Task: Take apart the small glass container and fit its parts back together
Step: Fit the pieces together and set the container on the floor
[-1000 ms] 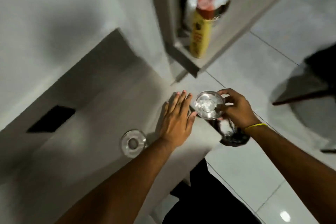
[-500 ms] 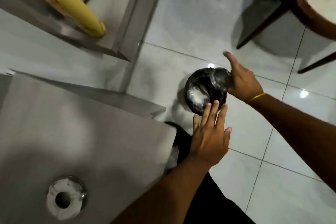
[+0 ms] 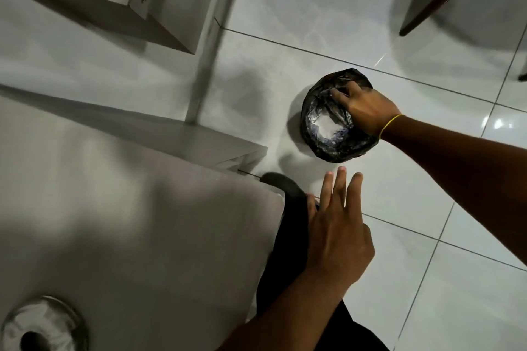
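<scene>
At the near left, the glass lid (image 3: 42, 325) lies alone on the grey table (image 3: 142, 222), close to its near edge, where a careless knock could send it to the tiled floor (image 3: 427, 236). The left hand (image 3: 338, 236) hovers flat, fingers apart, holding nothing. Farther right, the right hand (image 3: 363, 107) reaches into the black-lined bin (image 3: 322, 148); whether it grips the glass I cannot tell, and the jar could slip in.

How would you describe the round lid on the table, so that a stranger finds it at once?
Start at the grey table that fills the lower left. Near the picture's bottom left corner lies a round glass-like lid. Its dark centre hole marks it out, and nothing else rests on that surface.
</scene>
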`<state>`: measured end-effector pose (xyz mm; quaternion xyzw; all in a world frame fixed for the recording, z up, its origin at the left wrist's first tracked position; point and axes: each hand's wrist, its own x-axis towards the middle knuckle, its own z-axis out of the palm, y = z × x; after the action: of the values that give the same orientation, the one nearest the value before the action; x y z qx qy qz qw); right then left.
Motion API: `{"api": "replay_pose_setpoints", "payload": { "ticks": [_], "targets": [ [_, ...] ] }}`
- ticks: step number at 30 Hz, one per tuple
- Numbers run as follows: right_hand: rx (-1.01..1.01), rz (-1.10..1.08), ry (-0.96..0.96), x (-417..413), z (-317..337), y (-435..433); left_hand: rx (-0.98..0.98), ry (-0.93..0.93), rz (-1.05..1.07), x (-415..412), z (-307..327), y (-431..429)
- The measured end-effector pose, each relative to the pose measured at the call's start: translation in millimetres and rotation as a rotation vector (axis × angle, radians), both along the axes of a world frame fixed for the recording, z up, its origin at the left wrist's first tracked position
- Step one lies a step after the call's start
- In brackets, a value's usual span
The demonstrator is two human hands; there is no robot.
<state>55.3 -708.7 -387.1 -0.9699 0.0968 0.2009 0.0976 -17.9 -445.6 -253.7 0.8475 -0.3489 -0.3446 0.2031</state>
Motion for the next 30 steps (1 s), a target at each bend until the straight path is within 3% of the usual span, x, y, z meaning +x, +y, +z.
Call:
{"api": "replay_pose_setpoints", "payload": {
  "ticks": [16,30],
  "targets": [
    [-0.035,0.029,0.118,4.9,-22.2,10.1,0.09,-0.079,0.035,5.1,-11.7,0.6],
    [-0.01,-0.006,0.026,-5.3,-38.4,5.3,0.156,-0.126,0.031,5.4,-27.3,4.0]
  ]
}}
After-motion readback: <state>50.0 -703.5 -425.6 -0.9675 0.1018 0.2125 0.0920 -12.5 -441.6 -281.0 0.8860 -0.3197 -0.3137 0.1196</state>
